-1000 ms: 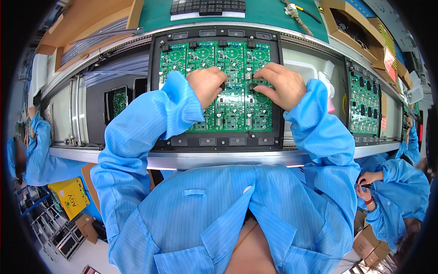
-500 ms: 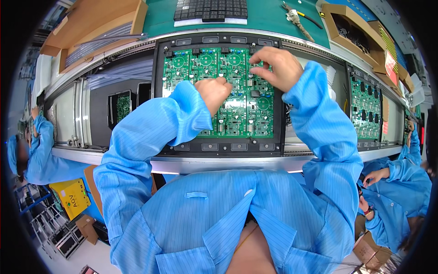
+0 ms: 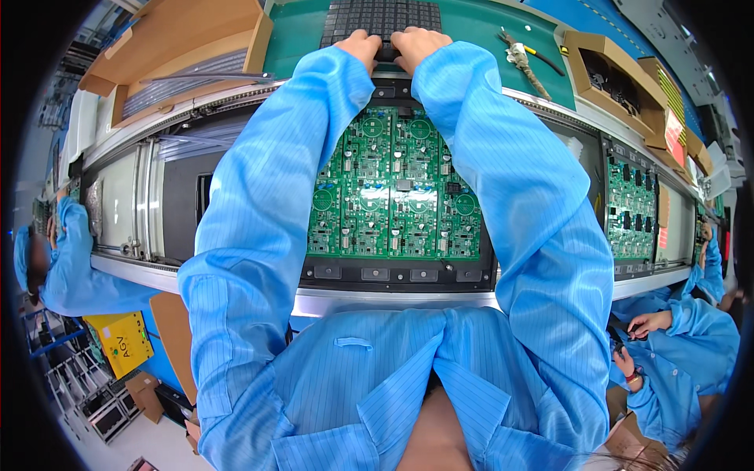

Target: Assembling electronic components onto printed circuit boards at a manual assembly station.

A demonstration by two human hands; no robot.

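Note:
Both my arms stretch forward over a panel of green circuit boards [image 3: 377, 208] set in a black frame [image 3: 373, 273]. Beyond the frame, a block of small black square components [image 3: 381, 16] stands in tight rows on the green mat. At the block's near edge, to the left, my left hand [image 3: 360, 49] has its fingers curled in against the components. My right hand [image 3: 419, 47] is bent the same way just beside it, a small gap apart. Whatever the fingertips pinch is hidden. A black component [image 3: 453, 188] sits on the boards; my sleeves cover the panel's upper corners.
A cardboard box with clear tubes [image 3: 184, 82] stands far left. Pliers with a wrapped handle [image 3: 525, 63] lie on the mat, near a box of black parts [image 3: 613, 74]. Another framed board panel [image 3: 631, 200] is to the right. Co-workers sit at both sides, one with hands [image 3: 650, 323] together.
Both hands have left the circuit boards and moved forward to the block of black components. The view has shifted slightly, with the board panel now lower in it.

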